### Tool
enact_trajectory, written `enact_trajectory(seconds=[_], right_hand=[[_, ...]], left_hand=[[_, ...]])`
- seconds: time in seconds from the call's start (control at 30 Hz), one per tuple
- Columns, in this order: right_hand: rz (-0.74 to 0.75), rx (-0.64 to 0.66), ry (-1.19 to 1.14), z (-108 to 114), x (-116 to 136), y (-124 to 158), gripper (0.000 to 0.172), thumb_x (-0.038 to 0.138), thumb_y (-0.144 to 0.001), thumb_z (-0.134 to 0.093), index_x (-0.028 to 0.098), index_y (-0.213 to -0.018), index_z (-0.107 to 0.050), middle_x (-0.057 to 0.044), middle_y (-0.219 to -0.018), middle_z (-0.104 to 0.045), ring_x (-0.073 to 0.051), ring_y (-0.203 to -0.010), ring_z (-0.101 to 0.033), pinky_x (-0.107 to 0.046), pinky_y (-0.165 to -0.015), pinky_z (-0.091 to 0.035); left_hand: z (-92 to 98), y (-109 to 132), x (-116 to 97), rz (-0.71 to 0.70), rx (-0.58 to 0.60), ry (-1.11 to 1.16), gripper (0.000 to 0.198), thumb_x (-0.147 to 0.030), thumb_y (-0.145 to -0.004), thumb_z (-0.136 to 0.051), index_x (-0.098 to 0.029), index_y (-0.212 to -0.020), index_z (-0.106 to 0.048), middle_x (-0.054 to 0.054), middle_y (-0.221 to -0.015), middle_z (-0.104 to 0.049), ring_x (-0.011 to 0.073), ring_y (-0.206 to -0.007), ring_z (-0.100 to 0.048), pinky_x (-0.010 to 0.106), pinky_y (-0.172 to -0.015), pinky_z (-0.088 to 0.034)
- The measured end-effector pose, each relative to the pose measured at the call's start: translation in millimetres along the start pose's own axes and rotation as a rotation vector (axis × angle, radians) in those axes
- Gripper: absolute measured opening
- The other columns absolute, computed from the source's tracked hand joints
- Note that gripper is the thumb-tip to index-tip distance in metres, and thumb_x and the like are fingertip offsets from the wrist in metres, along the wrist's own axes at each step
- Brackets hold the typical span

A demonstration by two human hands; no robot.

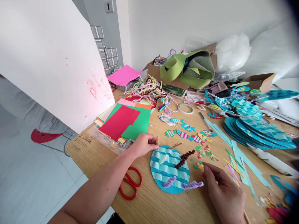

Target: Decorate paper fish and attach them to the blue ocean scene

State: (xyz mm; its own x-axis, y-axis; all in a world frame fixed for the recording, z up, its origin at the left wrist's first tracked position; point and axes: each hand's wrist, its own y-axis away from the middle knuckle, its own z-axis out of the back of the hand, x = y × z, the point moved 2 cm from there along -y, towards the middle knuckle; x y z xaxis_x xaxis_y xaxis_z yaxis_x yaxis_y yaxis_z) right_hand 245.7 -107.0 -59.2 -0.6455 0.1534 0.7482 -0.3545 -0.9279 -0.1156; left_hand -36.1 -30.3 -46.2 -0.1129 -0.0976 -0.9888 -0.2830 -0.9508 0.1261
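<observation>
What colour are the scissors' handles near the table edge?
Red; the scissors show best in the head view, lying on the table.

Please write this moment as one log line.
left hand: pinches tan coil | right hand: fingertips at paper scraps | blue disc: between hands

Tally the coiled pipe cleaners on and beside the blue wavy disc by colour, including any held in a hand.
Tan coils: 2, one on the blue disc, one pinched in the left hand
White coil: 1
Dark brown coil: 1
Purple coils: 2
Total: 6
</observation>
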Motion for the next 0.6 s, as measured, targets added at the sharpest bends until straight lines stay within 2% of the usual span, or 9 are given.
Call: enact_trajectory(seconds=[0.6], right_hand=[[0.019,0.022,0.001,-0.8,2.6,-2.4,0.046,0.054,-0.074,-0.056,0.016,-0.093,-0.072,-0.004,-0.066,-0.071,-0.020,-0.063,-0.069,-0.025,-0.055,-0.053]], left_hand=[[-1.2,2.2,-1.4,-0.046,-0.023,-0.165,0.004,-0.012,-0.066,-0.068,-0.014,-0.069,-0.065,0.001,-0.069,-0.066,0.0128,-0.067,-0.059,0.022,-0.067,-0.047]])
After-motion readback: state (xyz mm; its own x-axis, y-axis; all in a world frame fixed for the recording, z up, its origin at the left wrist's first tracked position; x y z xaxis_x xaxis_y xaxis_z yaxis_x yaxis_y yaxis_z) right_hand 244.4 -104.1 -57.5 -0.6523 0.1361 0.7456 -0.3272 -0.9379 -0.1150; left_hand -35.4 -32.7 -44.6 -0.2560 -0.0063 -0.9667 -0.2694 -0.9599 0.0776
